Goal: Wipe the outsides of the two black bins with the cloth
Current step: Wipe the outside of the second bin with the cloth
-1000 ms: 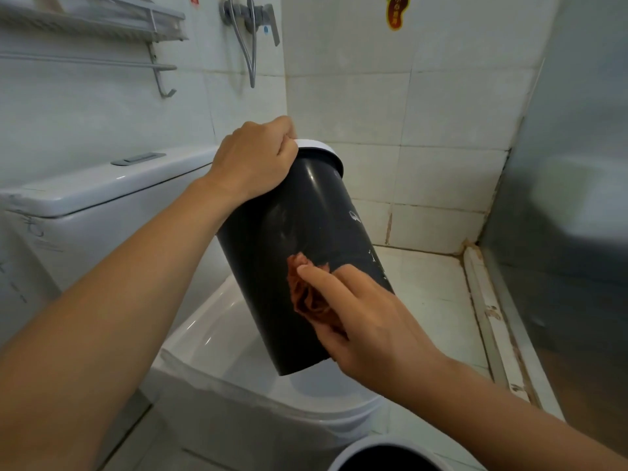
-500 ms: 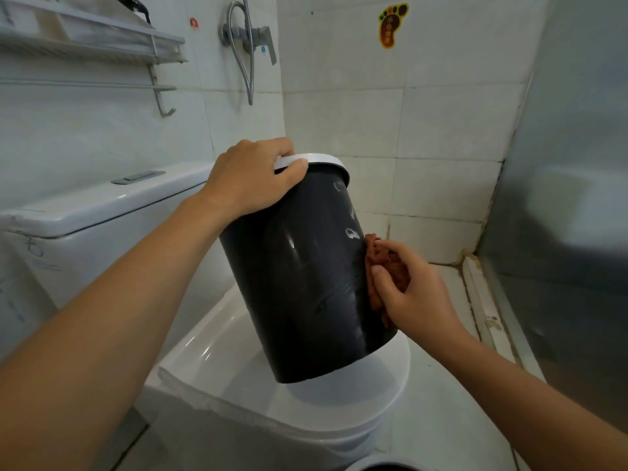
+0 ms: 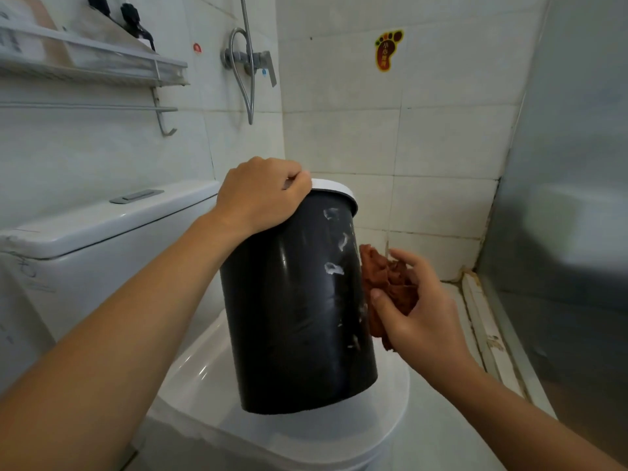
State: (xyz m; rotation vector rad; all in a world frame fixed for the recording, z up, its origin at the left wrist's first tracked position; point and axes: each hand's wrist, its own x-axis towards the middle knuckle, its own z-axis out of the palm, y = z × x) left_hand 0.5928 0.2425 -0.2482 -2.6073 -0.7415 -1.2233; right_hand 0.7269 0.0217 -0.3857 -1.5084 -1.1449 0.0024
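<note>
Upper left of frame: white wire wall shelf (image 3: 102,68) bearing dark-capped bottles; below it, a chrome towel rail.

Left of centre: white ceramic toilet cistern (image 3: 112,226) with a flush button on its top.

Centre: left hand (image 3: 260,195), fingers curled over the white rim ring, gripping and steadying the tall black plastic cylindrical bin (image 3: 299,300). Bin tilted, its base resting on the closed white toilet lid (image 3: 306,433). Pale scuffs or residue marks scattered down the bin's right-facing side.

Right of centre: right hand (image 3: 418,311), fingers partly curled, holding the crumpled reddish-brown cloth (image 3: 384,283) against the bin's right flank, cloth touching the wall about mid-height.

Upper right of centre: foot-shaped yellow and red sticker (image 3: 387,49) on the tiled wall.

Far right: grey frosted panel.

Step in hand, by judgement: wiping the outside of the first bin, right side under work. Second bin not visible in this frame.

Next move, by judgement: firm pressure over the pale marks, strokes up and down the flank; left hand to turn the bin by its rim so unwiped faces come round to the cloth, base kept seated on the lid against slipping.
</note>
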